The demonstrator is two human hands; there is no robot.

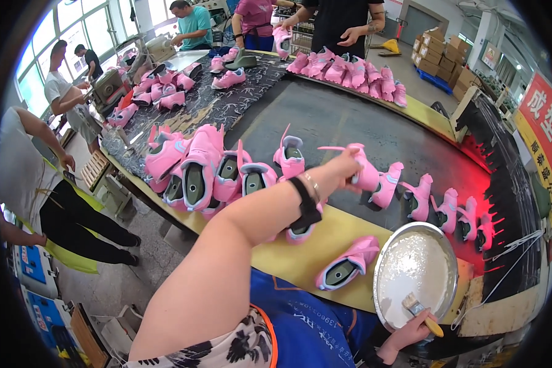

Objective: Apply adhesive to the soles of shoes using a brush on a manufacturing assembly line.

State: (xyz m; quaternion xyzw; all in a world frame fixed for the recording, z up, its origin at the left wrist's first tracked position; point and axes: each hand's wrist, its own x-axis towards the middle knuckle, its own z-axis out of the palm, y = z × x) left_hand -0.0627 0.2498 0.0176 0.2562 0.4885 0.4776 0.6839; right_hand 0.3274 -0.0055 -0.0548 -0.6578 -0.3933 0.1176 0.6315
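Observation:
My left arm reaches across to the conveyor belt, where my left hand point(347, 167) is closed on a pink shoe upper point(366, 172). Just right of it stands another pink upper point(385, 187), close to the held one. Low at the right, my right hand point(411, 334) grips a paintbrush point(434, 326) by its yellow handle. The bristles are over a round metal bowl point(383, 270) containing a white, glue-like liquid. Left of the bowl a pink shoe point(348, 265) lies on the yellow ledge point(310, 251), its dark green last showing. My forearm hides some shoes behind it.
Pink shoes point(196, 165) crowd the ledge at left. Several uppers line the belt point(325, 116) toward a red-lit, dark-fringed opening point(481, 184). More uppers point(349, 70) lie along the far edge, near a person in black point(343, 27) handling one. Other people work at far left.

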